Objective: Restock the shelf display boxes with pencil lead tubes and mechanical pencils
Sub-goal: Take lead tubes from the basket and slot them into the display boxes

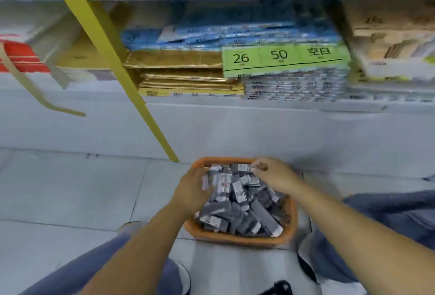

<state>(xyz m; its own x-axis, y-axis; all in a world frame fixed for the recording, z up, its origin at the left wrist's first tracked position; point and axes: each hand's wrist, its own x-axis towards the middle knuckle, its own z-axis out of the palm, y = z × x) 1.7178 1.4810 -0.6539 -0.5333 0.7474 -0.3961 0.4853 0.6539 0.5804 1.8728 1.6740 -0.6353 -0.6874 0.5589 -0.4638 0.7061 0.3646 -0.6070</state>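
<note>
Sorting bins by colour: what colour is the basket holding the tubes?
Orange basket, seen in the head view.

Piled lead tubes (235,200) crowd the orange basket (235,239). Floor tiles (70,189) lie open left; a yellow strip (131,87) slants across farther back.

A single wide-angle view looks out from the person's head, forward and down. It faces the shelf (235,125) front-on from low and close. Stacked packs (235,36) fill the upper half, slightly blurred. The tiled floor (70,189) spreads across the lower half. Both forearms enter from the bottom edge. The left hand (193,189) and right hand (275,174) meet low in the centre, near the lens, at the orange basket (235,238) of pencil lead tubes (240,193). Legs in jeans (388,212) frame the bottom corners.
</note>
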